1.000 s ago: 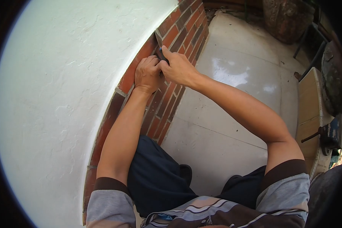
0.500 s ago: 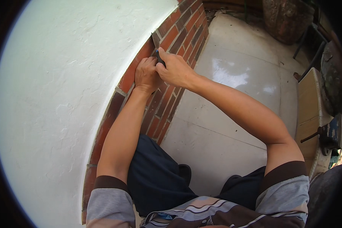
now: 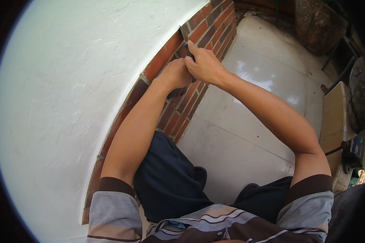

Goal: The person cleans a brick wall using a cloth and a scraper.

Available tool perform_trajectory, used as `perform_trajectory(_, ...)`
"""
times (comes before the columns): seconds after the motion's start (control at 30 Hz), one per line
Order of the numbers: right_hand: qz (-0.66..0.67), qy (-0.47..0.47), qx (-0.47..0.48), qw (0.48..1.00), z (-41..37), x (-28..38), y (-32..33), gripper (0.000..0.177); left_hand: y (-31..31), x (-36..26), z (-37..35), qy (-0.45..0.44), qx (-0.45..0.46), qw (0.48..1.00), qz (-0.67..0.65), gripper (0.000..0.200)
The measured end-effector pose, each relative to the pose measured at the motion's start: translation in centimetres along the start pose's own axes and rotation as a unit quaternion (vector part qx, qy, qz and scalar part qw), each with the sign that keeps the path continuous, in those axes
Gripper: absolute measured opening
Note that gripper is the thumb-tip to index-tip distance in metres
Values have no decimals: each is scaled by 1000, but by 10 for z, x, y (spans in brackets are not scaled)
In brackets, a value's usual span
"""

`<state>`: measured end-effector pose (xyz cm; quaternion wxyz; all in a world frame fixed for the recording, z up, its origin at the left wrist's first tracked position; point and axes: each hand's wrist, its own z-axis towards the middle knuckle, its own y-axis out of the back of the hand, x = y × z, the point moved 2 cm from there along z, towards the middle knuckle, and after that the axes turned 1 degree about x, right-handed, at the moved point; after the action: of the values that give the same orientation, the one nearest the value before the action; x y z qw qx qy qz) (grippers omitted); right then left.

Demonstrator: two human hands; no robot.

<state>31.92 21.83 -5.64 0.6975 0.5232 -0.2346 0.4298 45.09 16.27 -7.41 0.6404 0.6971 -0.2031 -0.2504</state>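
My right hand (image 3: 207,65) is closed around the black handle of a putty knife (image 3: 185,34). Its flat grey blade points up and away, against the top of the brick facing (image 3: 202,30) where that meets the white wall (image 3: 89,81). Close beside it, touching or nearly touching, my left hand (image 3: 175,74) has its fingers curled in front of the bricks. Just under the left hand shows a black thing with a red line (image 3: 177,93); mostly hidden, it may be in that hand, but I cannot make it out.
Pale shiny floor tiles (image 3: 239,121) lie to the right of the bricks. A large brown pot (image 3: 318,26) stands at the back right. Along the right side are a light wooden board (image 3: 334,121) and a dark metal clamp-like fixture (image 3: 353,152). My knees are bent below.
The view has shifted, so the wall and hands appear farther right. My left hand, previously laid against the bricks, now has its fingers curled, and the black-and-red thing shows beneath it.
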Motion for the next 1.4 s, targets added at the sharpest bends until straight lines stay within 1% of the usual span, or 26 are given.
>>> perform_trajectory(0.1, -33, 61, -8, 998, -21, 7, -23, 64, -6, 15, -6, -10, 88, 996, 17, 25)
perform_trajectory(0.17, -23, 40, 31, 998, -33, 18, -28, 64, -6, 21, -16, -27, 144, 989, 22, 28)
perform_trajectory(0.2, -19, 28, 52, 998, -37, 21, -30, 64, -7, 23, -19, 0, 171, 985, 20, 29)
perform_trajectory(0.27, -1, 25, 47, 999, -36, 15, -35, 64, 6, 13, -31, 52, 226, 973, 19, 30)
perform_trajectory(0.37, -1, 40, 41, 998, -42, 19, -43, 63, 33, -4, -48, 78, 245, 966, 37, 31)
perform_trajectory(0.47, 17, 63, 53, 996, -57, 32, -50, 65, 26, 19, -48, 29, 266, 960, 81, 33)
perform_trajectory(0.5, 28, 70, 61, 995, -61, 35, -50, 66, 23, 29, -52, 56, 237, 967, 73, 34)
perform_trajectory(0.6, 15, 55, 86, 995, -65, 37, -47, 66, 35, 22, -65, 131, 242, 961, 35, 35)
perform_trajectory(0.8, 6, 57, 80, 995, -61, 32, -46, 66, 39, 18, -64, 148, 237, 957, 73, 37)
perform_trajectory(0.9, 12, 47, 91, 995, -65, 44, -46, 65, 41, 16, -66, 113, 213, 969, 59, 37)
perform_trajectory(1.0, 13, 32, 110, 993, -67, 49, -47, 67, 44, 14, -69, 140, 225, 963, 54, 39)
perform_trajectory(1.1, -10, 68, 54, 996, -54, 36, -52, 65, 46, 13, -70, 136, 223, 964, 55, 40)
perform_trajectory(1.2, 37, -34, 78, 996, -25, 32, -35, 52, 38, 22, -64, 110, 209, 971, 43, 37)
perform_trajectory(1.3, 49, -50, 48, 996, -4, 26, -16, 37, 47, 9, -62, 106, 183, 977, 42, 40)
perform_trajectory(1.4, 72, -96, 45, 992, 12, 13, -1, 32, 46, 1, -55, 96, 113, 988, 44, 40)
